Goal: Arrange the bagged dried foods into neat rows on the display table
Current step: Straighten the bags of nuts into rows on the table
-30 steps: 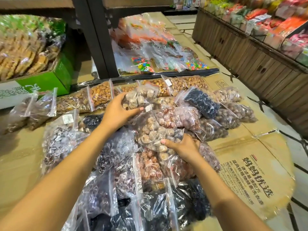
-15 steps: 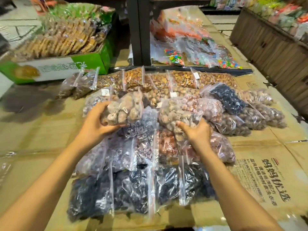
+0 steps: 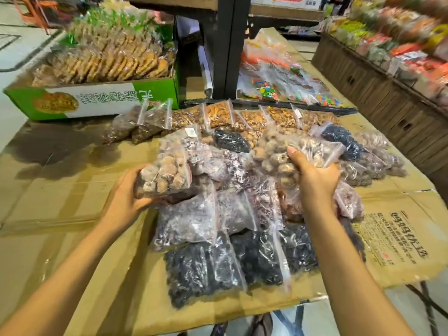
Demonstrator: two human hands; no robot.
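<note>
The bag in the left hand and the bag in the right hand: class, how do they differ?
The left hand's bag sits low against the pile; the right hand's bag is lifted above it. The left hand cups from beneath; the right hand grips from the near side. Both are clear zip bags of tan, round dried pieces.

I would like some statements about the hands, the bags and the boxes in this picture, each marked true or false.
1. Each hand holds a bag of light brown round dried fruit. True: the left hand grips one bag, and the right hand grips another bag.
2. The green and white box is empty. False: it is full of wrapped brown biscuits.
3. The bags nearest the person hold dark, almost black food. True.
4. The table is covered with a white cloth. False: flattened cardboard covers it.
5. The bags of golden nuts lie in the far row. True.
</note>
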